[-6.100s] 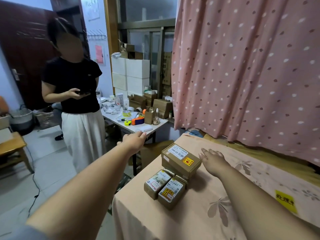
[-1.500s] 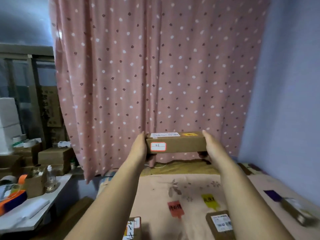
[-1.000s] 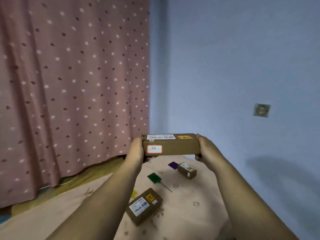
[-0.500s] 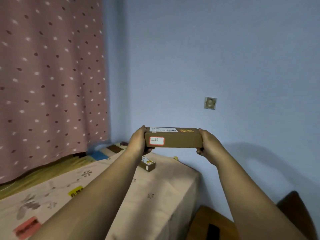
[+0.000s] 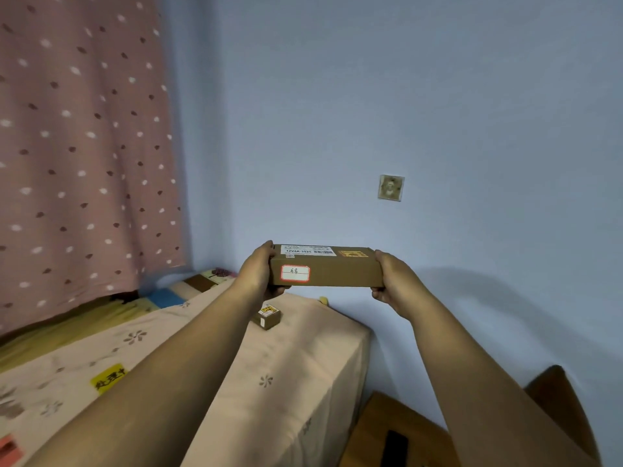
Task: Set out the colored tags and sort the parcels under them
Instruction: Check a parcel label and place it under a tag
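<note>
Since the frame half a second earlier, the box (image 5: 326,270) sits at nearly the same height between both hands and the view has shifted only slightly; compared with the frame a second and a half earlier, the scene behind the box has changed from the curtain to the blue wall at the table's far end.

Box: long, brown cardboard, held level in the air above the far corner of the table (image 5: 286,372), clear of its surface; a red-bordered white label (image 5: 295,273) faces the camera on the near side, left of centre; a white printed label and an orange sticker lie on the top face.

Left hand (image 5: 258,276): grasps the left end of the box, thumb on top, fingers curled beneath.

Right hand (image 5: 392,283): grasps the right end, thumb on top, fingers curled beneath.

Small parcel (image 5: 268,316): rests on the table below the left hand, near the far edge; an orange sticker shows on its top.

Yellow tag (image 5: 108,379): lies flat on the cloth, nearer the camera, left of the left forearm; a red tag (image 5: 9,449) lies at the lower left edge of the view, partly cut off.

Curtain (image 5: 84,146): pink, dotted, hangs behind the table on the left; wall (image 5: 404,112): blue, carries a small square plate (image 5: 391,187); a wooden chair (image 5: 421,433) stands beside the table's end, lower right.
</note>
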A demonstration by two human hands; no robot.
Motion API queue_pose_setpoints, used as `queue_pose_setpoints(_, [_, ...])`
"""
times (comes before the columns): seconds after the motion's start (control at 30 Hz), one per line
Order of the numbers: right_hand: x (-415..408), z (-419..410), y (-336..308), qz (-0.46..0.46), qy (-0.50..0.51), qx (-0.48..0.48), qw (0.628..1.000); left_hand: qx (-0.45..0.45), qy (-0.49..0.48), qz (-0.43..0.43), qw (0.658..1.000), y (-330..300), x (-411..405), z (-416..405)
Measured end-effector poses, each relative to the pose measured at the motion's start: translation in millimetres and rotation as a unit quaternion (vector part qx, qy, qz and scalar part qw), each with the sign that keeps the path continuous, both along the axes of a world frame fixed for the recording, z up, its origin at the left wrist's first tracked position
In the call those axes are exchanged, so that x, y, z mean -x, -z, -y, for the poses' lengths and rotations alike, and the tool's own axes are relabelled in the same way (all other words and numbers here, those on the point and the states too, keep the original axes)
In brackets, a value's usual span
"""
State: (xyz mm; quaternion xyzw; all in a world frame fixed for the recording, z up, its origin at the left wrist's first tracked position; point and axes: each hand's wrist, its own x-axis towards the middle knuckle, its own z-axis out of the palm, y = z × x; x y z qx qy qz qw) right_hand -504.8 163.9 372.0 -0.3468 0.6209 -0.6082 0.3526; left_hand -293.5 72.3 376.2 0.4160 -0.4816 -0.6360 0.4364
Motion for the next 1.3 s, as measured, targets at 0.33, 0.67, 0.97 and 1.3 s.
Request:
queue_pose_setpoints(0.33, [7, 93, 12, -0.014, -0.030, -0.015, 0.999, -0.021, -0.015, 0.020, 0.999, 12, 2, 82])
queue_pose_setpoints(0.67, [18, 235, 2, -0.009, -0.055, -0.024, 0.998, -0.043, -0.028, 0.034, 0.998, 9, 10, 214])
queue_pose_setpoints(0.97, [24, 311, 40, 0.035, -0.054, -0.081, 0.995, -0.098, -0.012, 0.029, 0.995, 58, 12, 275])
queue_pose_setpoints(1.3, [39, 366, 75, 0.037, -0.111, -0.094, 0.989, -0.117, -0.057, 0.020, 0.991, 90, 21, 301])
